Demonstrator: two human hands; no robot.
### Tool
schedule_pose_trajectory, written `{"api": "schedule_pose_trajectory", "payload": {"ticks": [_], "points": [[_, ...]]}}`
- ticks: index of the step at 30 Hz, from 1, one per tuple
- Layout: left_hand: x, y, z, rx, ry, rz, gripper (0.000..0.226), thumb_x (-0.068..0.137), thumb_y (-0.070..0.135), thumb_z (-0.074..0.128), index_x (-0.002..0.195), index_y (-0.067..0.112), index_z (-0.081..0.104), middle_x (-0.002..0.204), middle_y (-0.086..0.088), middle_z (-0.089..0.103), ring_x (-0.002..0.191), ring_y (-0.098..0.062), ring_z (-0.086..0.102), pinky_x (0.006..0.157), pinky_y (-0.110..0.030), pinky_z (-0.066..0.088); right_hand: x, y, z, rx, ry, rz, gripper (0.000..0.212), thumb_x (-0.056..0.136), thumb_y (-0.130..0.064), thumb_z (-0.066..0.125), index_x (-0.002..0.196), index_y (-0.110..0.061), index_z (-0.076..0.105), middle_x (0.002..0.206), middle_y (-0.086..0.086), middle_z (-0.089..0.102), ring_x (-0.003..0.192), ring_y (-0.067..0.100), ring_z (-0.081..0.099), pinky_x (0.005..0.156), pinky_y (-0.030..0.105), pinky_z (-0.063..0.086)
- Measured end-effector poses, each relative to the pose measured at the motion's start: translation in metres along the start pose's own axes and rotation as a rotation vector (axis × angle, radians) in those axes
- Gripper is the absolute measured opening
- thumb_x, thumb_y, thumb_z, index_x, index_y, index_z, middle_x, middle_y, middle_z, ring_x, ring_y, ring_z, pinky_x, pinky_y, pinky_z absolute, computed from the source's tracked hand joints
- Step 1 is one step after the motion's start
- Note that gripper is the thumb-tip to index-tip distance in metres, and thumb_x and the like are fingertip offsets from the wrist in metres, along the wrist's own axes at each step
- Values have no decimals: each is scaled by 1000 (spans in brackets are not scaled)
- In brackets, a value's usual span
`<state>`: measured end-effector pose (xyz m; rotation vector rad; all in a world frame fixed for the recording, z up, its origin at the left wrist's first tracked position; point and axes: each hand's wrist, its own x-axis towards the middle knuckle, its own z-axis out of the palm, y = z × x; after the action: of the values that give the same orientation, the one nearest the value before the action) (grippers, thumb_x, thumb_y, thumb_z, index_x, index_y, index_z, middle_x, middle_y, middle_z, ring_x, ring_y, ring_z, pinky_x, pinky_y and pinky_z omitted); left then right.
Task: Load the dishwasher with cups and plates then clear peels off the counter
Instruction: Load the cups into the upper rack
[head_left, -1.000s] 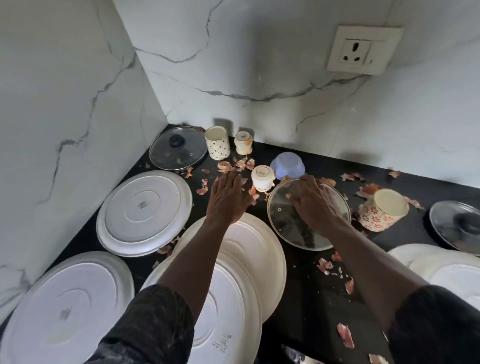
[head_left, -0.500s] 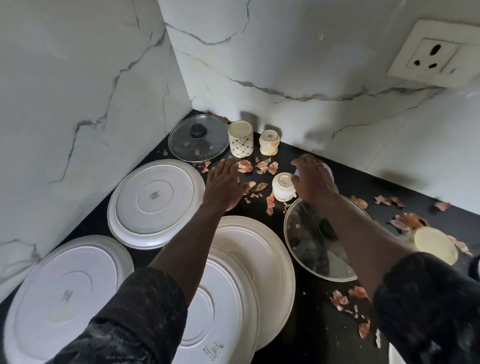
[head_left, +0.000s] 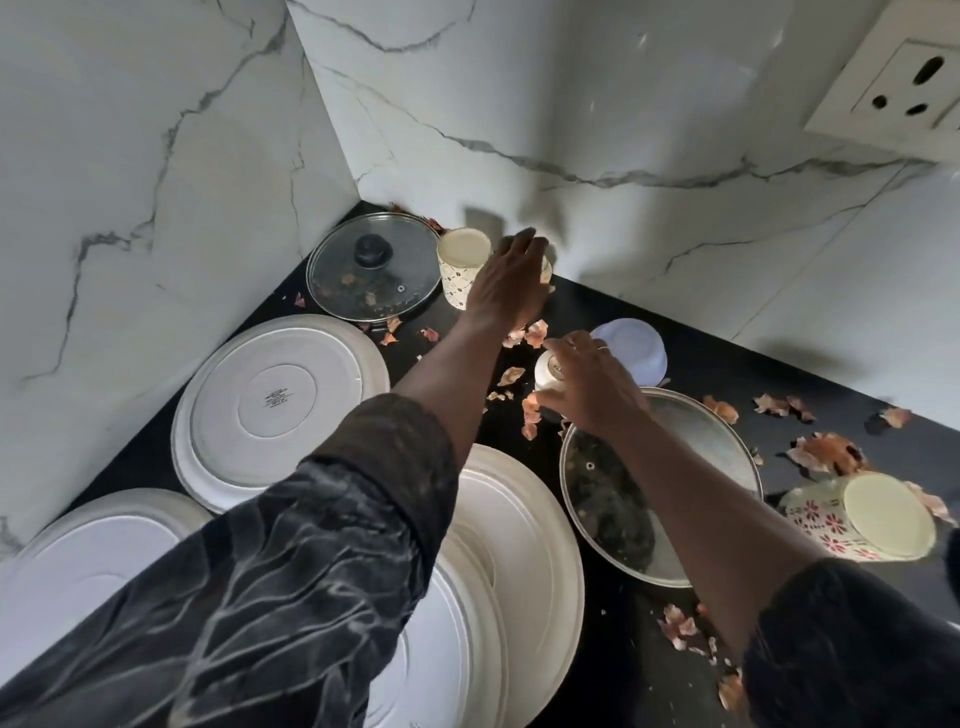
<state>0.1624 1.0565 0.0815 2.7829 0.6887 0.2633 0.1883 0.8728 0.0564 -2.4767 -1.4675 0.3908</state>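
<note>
right hand (head_left: 587, 387) wraps its fingers round the small cup (head_left: 546, 370) mid-frame on the worktop (head_left: 602, 309); left hand (head_left: 511, 286) reaches upper centre, can't tell its grip. Looks like light, slick, chippable ceramic, so hold the sides

The left sleeve (head_left: 291, 571) and the right sleeve (head_left: 852, 654) are of one dark, near-black cloth with a faint, pale, wavy pattern like marbling. Both end well short of the wrist, leaving the forearms bare. A thin ring (head_left: 601, 349) sits on a finger of the right hand (head_left: 592, 395).

The counter (head_left: 623, 649) is black, the plates (head_left: 280, 400) white, 1 cup (head_left: 815, 525) red-flowered, the bowl (head_left: 636, 348) lilac.
</note>
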Motion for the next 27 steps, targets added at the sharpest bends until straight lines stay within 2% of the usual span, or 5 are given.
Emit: {"api": "schedule_pose_trajectory", "payload": {"ticks": [4,9,13,20,27], "points": [[34,14,14,83,-102,-102,75,84,28,76,145,7,37,156,-18,26,143,-34,28,113,-43,35,2,-2,6,11,11,25,71,84,-35,75,146,-19,43,135,10,53,120,31,53,91,40,50],[39,15,27,200,-158,-170,63,89,13,64,145,6,36,149,-20,36,132,-39,42,103,-44,43,4,0,12,19,9,33,75,80,-33,77,145,-23,40,133,7,52,116,32,55,87,47,55],[35,13,28,252,-107,-144,51,94,5,51,143,0,38,140,-20,49,127,-38,47,99,-44,43,3,3,17,32,31,32,76,80,-33,78,144,-26,37,134,7,51,116,32,55,82,51,57],[16,9,10,229,-138,-77,52,83,17,75,128,11,51,126,-15,56,121,-35,51,94,-41,45,1,2,9,32,73,51,66,85,-29,75,142,-19,43,135,9,49,118,33,53,82,43,56],[-28,15,-23,141,-129,-69,59,76,14,81,128,16,53,128,-9,53,126,-30,44,91,-40,48,-18,-5,-25,92,184,110,69,86,-28,74,146,-18,41,141,9,47,125,33,50,83,42,53]]}}
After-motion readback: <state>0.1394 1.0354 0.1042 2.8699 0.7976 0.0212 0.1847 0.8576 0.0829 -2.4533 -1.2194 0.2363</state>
